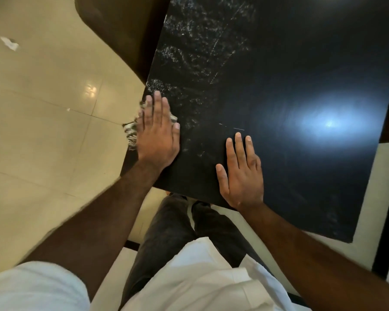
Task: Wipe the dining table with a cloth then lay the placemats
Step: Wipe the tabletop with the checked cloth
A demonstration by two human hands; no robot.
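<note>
Left hand (157, 133) flat, fingers straight, pressing cloth (130, 132) at dining table (279, 63) left edge; smears (200, 41) straight ahead. Right hand (240, 173) flat, empty, bracing.

One table (279, 63), one cloth (131, 132) and one chair (121, 25) are seen. Two hands are counted: the left hand (157, 133) and the right hand (241, 173). Two white scraps are noted: a large scrap (9, 43), a small scrap (68, 110).

Dim, glare on table (279, 63), blurred cloth (130, 131)
</note>
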